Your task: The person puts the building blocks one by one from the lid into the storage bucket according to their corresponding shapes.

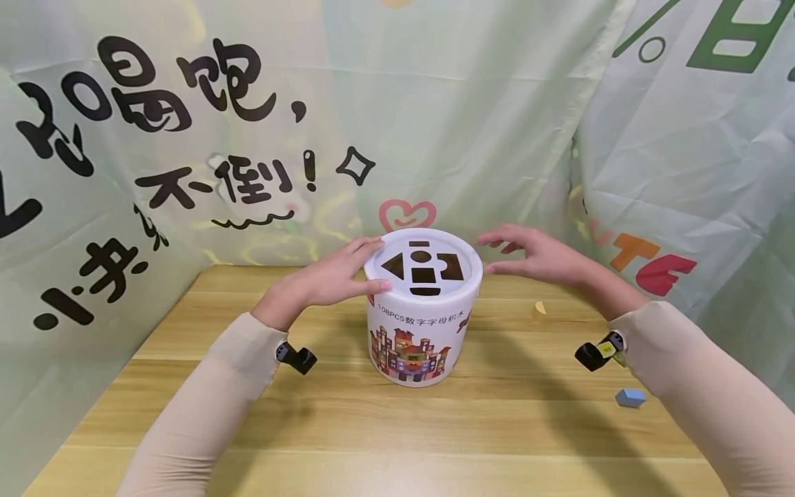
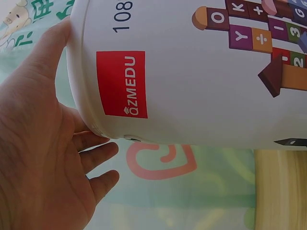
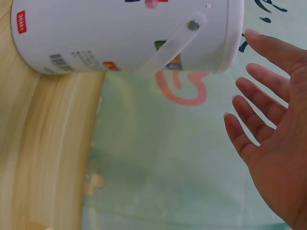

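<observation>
A white cylindrical block bucket [image 1: 416, 345] stands upright on the table, printed with a colourful block castle. Its white lid [image 1: 397, 245] has several shaped holes, dark inside. My left hand [image 1: 326, 276] touches the lid's left rim, its thumb at the front and its fingers toward the back. In the left wrist view, the lower fingers reach out past the rim. Beside the lid's right rim, my right hand [image 1: 531, 254] has its fingers spread and holds nothing. A pale carry handle [image 3: 175, 45] hangs along the bucket's side in the right wrist view.
On the wooden table [image 1: 335, 435], a small blue block [image 1: 630, 398] lies near the right forearm. A small yellowish block [image 1: 539, 310] lies right of the bucket. Printed cloth [image 1: 472, 138] hangs behind the table and along its sides.
</observation>
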Motion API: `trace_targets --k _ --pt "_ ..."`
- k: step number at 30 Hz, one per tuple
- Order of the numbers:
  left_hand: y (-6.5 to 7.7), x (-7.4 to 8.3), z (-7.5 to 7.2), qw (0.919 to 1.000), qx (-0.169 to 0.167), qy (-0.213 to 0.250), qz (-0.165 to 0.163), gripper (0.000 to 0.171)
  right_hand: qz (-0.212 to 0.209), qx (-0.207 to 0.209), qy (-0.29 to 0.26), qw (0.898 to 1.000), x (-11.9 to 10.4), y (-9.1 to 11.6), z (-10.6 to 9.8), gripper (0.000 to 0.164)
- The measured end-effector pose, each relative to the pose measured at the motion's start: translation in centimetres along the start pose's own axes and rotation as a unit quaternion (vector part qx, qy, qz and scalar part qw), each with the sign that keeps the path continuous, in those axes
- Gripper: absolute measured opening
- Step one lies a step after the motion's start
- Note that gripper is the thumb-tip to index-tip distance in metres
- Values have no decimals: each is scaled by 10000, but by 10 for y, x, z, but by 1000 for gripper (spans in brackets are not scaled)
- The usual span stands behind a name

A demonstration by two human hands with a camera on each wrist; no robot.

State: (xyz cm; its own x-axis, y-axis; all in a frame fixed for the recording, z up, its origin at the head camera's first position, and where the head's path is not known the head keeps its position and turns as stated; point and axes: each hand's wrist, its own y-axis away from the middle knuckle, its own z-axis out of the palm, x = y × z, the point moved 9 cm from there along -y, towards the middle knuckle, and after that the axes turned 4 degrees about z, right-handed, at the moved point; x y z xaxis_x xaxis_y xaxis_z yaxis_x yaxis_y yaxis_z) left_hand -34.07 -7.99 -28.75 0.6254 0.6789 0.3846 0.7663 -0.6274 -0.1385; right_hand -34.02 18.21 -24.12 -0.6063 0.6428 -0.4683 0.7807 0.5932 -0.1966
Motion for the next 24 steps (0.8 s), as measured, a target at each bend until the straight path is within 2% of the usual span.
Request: trace_targets --k 4,11,17,24 --pt "1 1 0 10000 -7 1 -7 98 37 69 -159 9998 12 9 0 47" --pt "1 1 0 10000 0 -20 -28 99 424 186 -222 9987 42 26 3 45" --pt "1 1 0 10000 13 -9 -37 98 940 192 -372 9947 74 42 13 45" --pt "1 1 0 10000 9 6 -26 97 1229 203 -392 9914 108 57 26 45"
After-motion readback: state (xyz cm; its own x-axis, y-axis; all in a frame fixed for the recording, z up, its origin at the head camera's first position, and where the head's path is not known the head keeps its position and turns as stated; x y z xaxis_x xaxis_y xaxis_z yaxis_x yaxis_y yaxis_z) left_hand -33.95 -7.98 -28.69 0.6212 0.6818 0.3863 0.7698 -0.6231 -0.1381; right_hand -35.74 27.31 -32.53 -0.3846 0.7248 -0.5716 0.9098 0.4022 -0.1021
